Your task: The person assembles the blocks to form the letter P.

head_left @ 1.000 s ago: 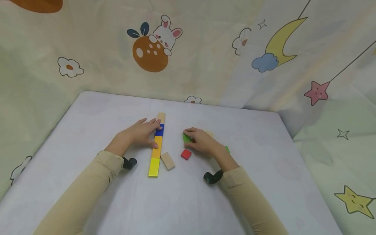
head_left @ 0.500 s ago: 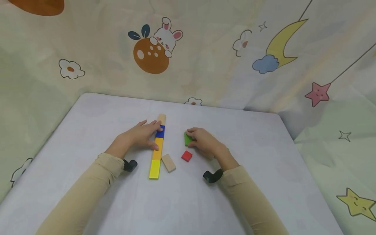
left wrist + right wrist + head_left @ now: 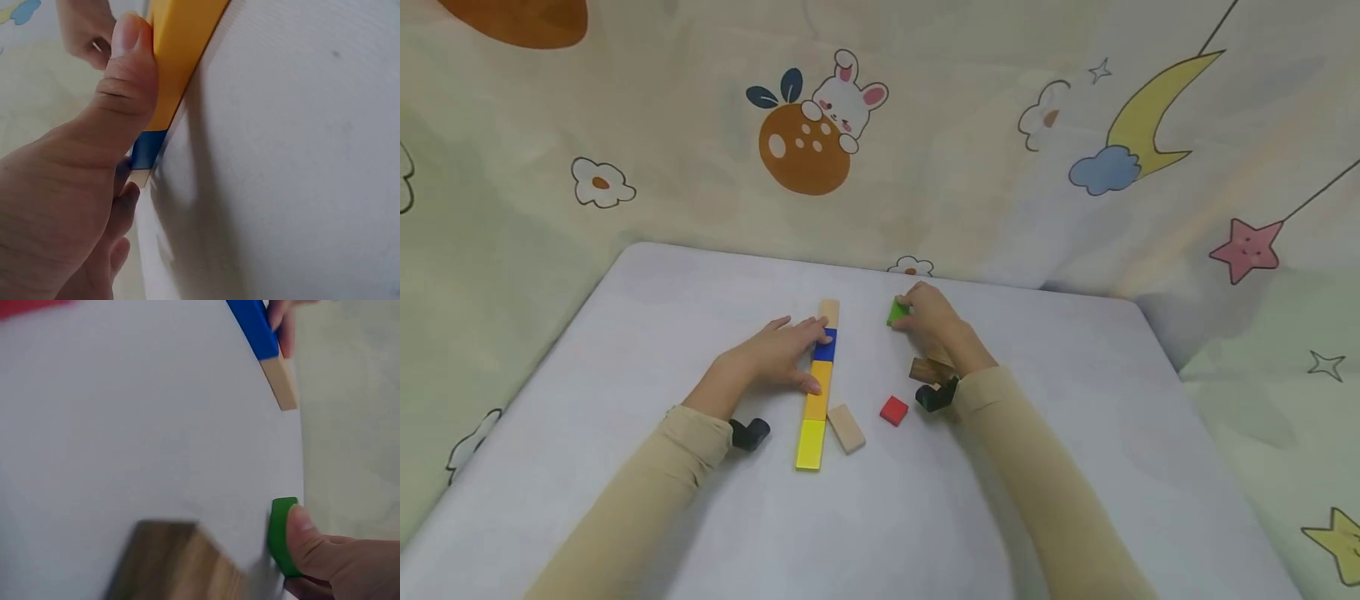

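A straight row of flat toy blocks runs away from me: yellow (image 3: 810, 446), orange (image 3: 817, 402), blue (image 3: 824, 348) and plain wood (image 3: 830, 311) at the far end. My left hand (image 3: 775, 354) rests on this row, thumb against the orange block and fingertips at the blue one. Farther back and to the right, my right hand (image 3: 936, 315) pinches a green block (image 3: 897, 312) between thumb and fingers. In the right wrist view, the green block (image 3: 282, 534) stands close to the table's far edge, partly covered by the thumb.
A loose plain wood block (image 3: 847, 429) lies at an angle beside the row. Right of it is a small red block (image 3: 893, 411). A dark brown wood block (image 3: 927, 371) sits under the right wrist, partly hidden. A patterned cloth (image 3: 700, 125) hangs behind the table.
My right hand has carried the green block toward the table's far edge, exposing the brown block. My left hand keeps its place on the row, and the head view has shifted slightly.
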The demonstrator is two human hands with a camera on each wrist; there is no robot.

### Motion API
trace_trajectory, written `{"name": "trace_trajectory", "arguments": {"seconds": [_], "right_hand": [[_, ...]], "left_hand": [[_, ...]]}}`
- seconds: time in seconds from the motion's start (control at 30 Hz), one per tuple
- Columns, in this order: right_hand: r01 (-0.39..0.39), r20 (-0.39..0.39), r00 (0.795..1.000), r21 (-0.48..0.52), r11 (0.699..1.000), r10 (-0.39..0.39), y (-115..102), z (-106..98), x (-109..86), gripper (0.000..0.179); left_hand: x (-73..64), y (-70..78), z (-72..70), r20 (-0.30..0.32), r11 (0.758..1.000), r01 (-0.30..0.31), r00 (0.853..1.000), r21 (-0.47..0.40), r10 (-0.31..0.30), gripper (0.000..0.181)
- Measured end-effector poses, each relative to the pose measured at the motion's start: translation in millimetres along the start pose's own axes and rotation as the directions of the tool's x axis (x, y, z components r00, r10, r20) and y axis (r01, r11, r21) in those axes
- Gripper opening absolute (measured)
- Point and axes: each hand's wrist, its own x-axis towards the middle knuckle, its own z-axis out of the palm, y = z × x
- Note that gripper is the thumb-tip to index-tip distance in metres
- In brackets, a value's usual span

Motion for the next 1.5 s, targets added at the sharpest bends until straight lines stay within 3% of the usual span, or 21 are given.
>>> {"name": "trace_trajectory", "arguments": {"seconds": [0.2, 0.4, 0.5, 0.63, 0.93, 1.5], "right_hand": [[-0.027, -0.041, 0.999, -0.065, 0.997, 0.025, -7, -1, 37.9, 0.058], [-0.004, -0.002, 1.000, -0.107, 0.994, 0.004, -20, -3, 59.8, 0.058], [0.030, 0.034, 0.999, -0.119, 0.992, -0.027, -26, -4, 67.0, 0.045], [0.062, 0.038, 0.998, -0.104, 0.993, -0.058, -33, -1, 70.9, 0.040], [0.112, -0.044, 0.992, -0.056, 0.992, -0.115, -44, 15, 84.8, 0.048], [0.157, -0.050, 0.986, -0.015, 0.987, -0.158, -58, 22, 92.1, 0.047]], "left_hand": [[1.3, 0.6, 4.0, -0.018, 1.000, 0.011, 1.000, -0.027, -0.011, 0.084], [0.8, -1.6, 3.2, -0.024, 0.999, 0.016, 1.000, -0.041, -0.017, 0.084], [-0.1, -3.3, 2.3, -0.025, 0.998, 0.018, 1.000, -0.054, -0.019, 0.083], [-1.8, -3.2, 2.3, -0.026, 0.998, 0.028, 0.999, -0.060, -0.029, 0.083], [-1.2, -3.6, 3.7, -0.029, 0.997, 0.021, 0.999, -0.070, -0.023, 0.085], [1.3, -6.0, 6.7, -0.038, 0.997, 0.019, 0.999, -0.068, -0.022, 0.088]]}}
